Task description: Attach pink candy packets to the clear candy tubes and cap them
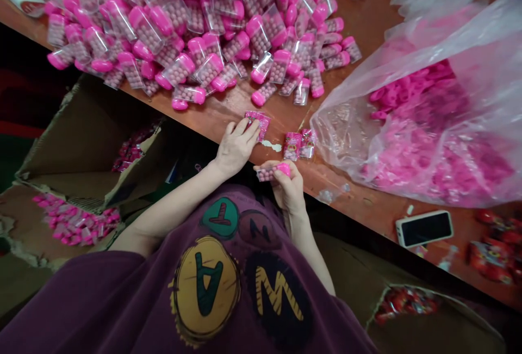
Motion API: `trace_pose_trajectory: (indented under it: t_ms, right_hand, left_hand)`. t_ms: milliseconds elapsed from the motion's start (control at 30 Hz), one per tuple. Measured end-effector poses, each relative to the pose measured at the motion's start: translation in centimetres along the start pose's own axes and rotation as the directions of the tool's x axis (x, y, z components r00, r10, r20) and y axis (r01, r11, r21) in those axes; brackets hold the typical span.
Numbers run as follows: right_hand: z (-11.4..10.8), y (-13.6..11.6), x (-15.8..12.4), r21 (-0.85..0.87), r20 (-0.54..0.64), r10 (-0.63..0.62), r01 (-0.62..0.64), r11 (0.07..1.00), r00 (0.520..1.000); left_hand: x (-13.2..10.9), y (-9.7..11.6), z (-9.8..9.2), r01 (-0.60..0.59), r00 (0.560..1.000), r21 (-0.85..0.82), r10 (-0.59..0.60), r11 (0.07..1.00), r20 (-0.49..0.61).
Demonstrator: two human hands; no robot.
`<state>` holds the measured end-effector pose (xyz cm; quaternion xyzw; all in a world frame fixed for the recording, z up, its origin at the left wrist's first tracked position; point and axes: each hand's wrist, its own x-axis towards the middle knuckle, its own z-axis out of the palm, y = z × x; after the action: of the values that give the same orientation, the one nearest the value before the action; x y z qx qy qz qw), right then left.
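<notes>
My right hand (289, 185) grips a small clear candy box (267, 173) with a pink cap, filled with pale pink balls, just off the table's front edge. At the edge of the table, my left hand (237, 147) rests its fingertips on pink printed labels (261, 120), which lie flat; whether it pinches one I cannot tell. Beside the hands, two candy boxes with printed pink labels (292, 146) lie together on the wood. Beyond them spreads a large heap of pink-capped candy boxes (196, 44), without labels.
To the right, a clear plastic bag (346, 136) holds many pink pieces. A white-framed phone (424, 229) and red wrapped packets (493, 259) lie at the table's right. Below the front edge stand open cardboard boxes (61, 147), some with pink or red packets inside.
</notes>
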<state>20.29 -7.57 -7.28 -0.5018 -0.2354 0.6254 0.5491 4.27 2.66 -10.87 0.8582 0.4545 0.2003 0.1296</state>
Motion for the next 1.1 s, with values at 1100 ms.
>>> trace_pose_trajectory:
  t_ms: [1100]
  right_hand:
    - [1.5, -1.5, 11.0, -0.865, 0.268, -0.41, 0.405, 0.296, 0.872]
  left_hand:
    - [1.0, -0.4, -1.4, 0.306, 0.935, -0.245, -0.339, 0.92, -0.102]
